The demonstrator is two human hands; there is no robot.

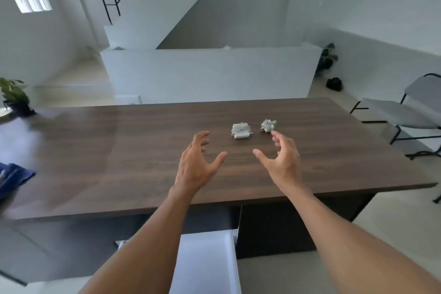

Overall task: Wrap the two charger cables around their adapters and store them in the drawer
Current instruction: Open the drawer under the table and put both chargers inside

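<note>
So both chargers already look wound up and are sitting on the wooden worktop [143,150]. The left wrapped charger [240,130] is a tidy white block with cable looped round it, and the right wrapped charger [268,125] looks messier, loops sticking out at angles. They're near each other but not touching.

Both hands hang above the worktop, holding nothing. Left hand [196,162] has its fingers [202,137] spread and loosely curved, thumb out to the side. Right hand [281,160] is the same deal, fingers [276,138] spread, their tips just beside the messy bundle. Can't tell if it's actually touching it.

The drawer [205,262] is pulled out below the worktop edge, white inside, right between the forearms.

What I'd worry about:
- That right bundle looks loose. Grab it by the cable instead of the adapter body and I reckon the loops slip off and it unravels on the way down.
- Its plug end seems to poke out, so it could snag on the drawer rim.
- Scooping both at once could tangle the loops together.
- The drawer sits low and close to the body, so a blind drop might miss it.
</note>
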